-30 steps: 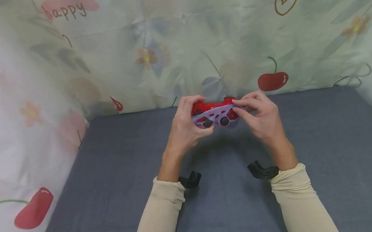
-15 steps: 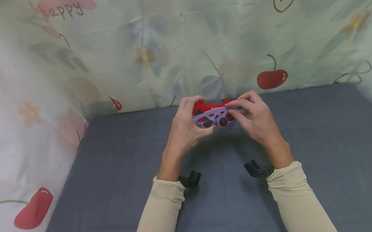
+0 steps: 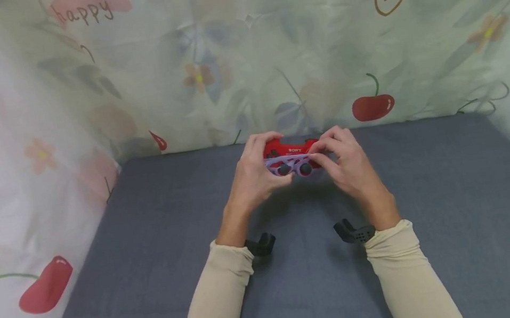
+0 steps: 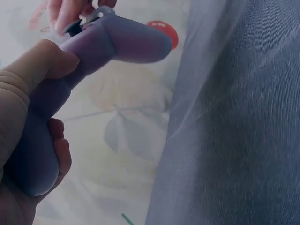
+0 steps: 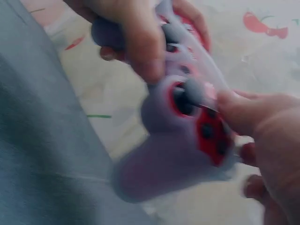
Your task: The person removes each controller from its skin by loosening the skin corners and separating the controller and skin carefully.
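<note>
A red game controller (image 3: 293, 148) with a SONY mark is held up over the far part of the table. A translucent purple silicone sleeve (image 5: 154, 164) wraps its handles and lower face, while the red upper face is bare. Both black thumbsticks (image 3: 305, 169) poke through the sleeve's holes. My left hand (image 3: 253, 172) grips the controller's left handle, thumb pressed on the sleeve (image 4: 89, 51) in the left wrist view. My right hand (image 3: 346, 164) pinches the sleeve's upper edge near the right-hand buttons (image 5: 213, 136), thumb against forefinger.
Grey cloth covers the table (image 3: 159, 236). A printed curtain (image 3: 241, 53) rises right behind the table's far edge and along the left side. Black wrist mounts (image 3: 262, 245) sit inside both beige sleeve cuffs.
My right hand has moved left, and its fingers draw the silicone sleeve's upper edge down toward me. More of the red face and the SONY mark now shows. The left hand stays put.
</note>
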Action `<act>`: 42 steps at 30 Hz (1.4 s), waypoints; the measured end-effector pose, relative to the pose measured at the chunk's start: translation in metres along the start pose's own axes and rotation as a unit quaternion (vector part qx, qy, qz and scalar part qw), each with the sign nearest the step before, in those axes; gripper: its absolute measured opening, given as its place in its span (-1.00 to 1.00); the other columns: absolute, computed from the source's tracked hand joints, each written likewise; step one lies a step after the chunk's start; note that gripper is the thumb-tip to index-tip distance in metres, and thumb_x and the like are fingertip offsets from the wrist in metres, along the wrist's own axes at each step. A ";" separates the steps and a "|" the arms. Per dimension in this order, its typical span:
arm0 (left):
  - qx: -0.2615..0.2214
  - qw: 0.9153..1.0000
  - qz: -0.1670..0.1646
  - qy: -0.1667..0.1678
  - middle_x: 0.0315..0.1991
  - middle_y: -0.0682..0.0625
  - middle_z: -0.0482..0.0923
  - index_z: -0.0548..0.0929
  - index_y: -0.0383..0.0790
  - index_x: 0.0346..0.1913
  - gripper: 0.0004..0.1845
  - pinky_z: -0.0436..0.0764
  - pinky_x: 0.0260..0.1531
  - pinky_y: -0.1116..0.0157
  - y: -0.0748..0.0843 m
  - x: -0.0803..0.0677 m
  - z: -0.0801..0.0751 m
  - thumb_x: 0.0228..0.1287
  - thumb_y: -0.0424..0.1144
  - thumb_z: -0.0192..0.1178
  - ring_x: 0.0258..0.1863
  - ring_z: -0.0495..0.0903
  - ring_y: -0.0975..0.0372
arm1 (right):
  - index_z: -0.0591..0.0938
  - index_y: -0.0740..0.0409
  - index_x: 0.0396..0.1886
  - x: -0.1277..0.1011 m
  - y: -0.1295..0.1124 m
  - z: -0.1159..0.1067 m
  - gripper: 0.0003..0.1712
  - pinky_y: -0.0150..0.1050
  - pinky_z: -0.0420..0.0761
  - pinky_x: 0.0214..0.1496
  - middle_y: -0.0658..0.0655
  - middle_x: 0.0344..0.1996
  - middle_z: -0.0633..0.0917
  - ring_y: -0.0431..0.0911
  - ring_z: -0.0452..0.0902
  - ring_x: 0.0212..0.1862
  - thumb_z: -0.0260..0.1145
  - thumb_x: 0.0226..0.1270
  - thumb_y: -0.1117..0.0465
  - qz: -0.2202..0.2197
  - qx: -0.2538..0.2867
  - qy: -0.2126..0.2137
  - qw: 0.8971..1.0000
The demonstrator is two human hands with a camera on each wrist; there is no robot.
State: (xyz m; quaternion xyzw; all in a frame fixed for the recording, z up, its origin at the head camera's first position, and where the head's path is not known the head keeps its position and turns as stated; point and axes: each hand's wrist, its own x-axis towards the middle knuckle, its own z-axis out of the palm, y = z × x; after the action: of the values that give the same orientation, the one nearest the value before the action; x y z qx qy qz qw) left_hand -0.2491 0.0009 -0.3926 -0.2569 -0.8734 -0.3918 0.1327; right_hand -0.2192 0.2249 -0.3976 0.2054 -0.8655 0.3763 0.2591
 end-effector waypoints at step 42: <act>0.073 0.989 -0.105 -0.072 0.21 0.11 0.43 0.42 0.23 0.27 -0.20 0.63 -0.12 0.07 -0.025 0.000 0.002 -0.09 -0.19 0.55 -0.03 0.52 0.23 | 0.76 0.10 -0.14 -0.015 0.045 0.020 -0.55 -0.24 0.45 -0.33 0.09 -0.41 0.58 -0.07 0.40 -0.44 0.36 0.37 -0.20 0.313 0.100 -0.318 0.889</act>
State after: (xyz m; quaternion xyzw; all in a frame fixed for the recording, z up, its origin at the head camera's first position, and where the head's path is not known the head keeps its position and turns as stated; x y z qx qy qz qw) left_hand -0.2632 -0.0114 -0.4090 -0.1808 -0.9292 -0.3189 0.0464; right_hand -0.2382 0.2403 -0.4426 0.0571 -0.8789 0.4367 -0.1832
